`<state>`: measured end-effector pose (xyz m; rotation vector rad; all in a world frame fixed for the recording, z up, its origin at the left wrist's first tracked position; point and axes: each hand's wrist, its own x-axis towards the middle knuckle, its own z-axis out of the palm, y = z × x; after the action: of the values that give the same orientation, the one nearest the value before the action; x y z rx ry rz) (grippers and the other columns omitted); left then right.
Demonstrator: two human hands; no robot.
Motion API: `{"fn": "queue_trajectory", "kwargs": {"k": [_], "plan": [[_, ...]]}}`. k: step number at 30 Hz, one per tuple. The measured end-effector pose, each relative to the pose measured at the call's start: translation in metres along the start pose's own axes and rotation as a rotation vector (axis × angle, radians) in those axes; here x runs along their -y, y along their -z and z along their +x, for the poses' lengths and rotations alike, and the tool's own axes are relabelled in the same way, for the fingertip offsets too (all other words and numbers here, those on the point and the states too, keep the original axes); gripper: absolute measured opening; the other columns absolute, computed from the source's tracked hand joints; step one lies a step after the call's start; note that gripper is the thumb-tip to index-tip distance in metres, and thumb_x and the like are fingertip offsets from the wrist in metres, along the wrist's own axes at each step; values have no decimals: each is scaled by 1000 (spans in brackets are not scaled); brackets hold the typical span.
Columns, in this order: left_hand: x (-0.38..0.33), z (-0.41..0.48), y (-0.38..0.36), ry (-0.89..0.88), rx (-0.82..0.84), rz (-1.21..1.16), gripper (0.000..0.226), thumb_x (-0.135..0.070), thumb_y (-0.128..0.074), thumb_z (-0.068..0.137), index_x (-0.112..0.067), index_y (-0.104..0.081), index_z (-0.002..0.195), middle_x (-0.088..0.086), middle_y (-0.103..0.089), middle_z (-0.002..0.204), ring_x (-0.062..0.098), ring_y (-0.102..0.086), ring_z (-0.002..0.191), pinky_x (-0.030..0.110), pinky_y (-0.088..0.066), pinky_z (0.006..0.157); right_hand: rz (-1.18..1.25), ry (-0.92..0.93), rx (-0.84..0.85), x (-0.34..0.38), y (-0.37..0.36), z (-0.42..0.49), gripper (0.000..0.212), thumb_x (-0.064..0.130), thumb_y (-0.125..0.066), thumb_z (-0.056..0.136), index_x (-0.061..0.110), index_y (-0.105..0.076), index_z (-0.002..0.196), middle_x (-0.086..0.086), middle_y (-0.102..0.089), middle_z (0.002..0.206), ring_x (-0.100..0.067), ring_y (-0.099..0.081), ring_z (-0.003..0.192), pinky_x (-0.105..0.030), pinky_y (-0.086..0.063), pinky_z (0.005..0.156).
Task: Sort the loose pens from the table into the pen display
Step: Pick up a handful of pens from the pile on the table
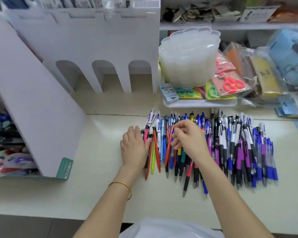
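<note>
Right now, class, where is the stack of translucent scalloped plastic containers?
In the head view, the stack of translucent scalloped plastic containers stands right of centre at the back, beside the white pen display and behind the row of loose pens.

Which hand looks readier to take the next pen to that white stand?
Probably the right hand: its fingers pinch a slim orange pen over the pen pile. The left hand lies flat at the pile's edge, holding nothing, though nearer the white arched pen display.
</note>
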<state>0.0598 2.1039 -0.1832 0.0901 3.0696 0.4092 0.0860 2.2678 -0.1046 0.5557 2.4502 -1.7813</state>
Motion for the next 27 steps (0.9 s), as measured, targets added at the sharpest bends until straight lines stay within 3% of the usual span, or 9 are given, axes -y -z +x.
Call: {"fn": "queue_trajectory", "kwargs": {"k": [7, 10, 18, 27], "plan": [[0, 22, -4, -112, 44, -39, 67, -45, -43, 98, -9, -20, 150, 9, -32, 149, 27, -32, 132, 36, -31, 106, -2, -5, -5, 5, 0, 12, 16, 5, -46, 97, 16, -56, 93, -10, -65, 80, -13, -63, 54, -24, -54, 50], [6, 27, -4, -134, 17, -70, 60, -33, -50, 97, -7, -30, 148, 13, -44, 140, 30, -40, 123, 38, -35, 102, 17, -15, 2, 7, -1, 18, 15, 4, -47, 96, 16, -56, 94, -10, -64, 80, -14, -63, 56, -25, -55, 51], [0, 38, 0, 10, -11, -114, 44, -25, -52, 92, -5, -48, 130, 13, -50, 119, 26, -44, 107, 34, -40, 89, 14, -31, 32, 5, -9, 24, 13, 5, -47, 97, 14, -56, 99, -12, -65, 84, -11, -62, 56, -23, -53, 50], [-25, 67, -2, 137, 40, -11, 31, -18, -49, 92, 0, -48, 118, 17, -52, 120, 32, -48, 111, 35, -41, 87, -2, -15, 45, 4, -12, 23, 13, 5, -47, 96, 13, -57, 97, -11, -65, 80, -6, -62, 52, -22, -53, 49]]}}
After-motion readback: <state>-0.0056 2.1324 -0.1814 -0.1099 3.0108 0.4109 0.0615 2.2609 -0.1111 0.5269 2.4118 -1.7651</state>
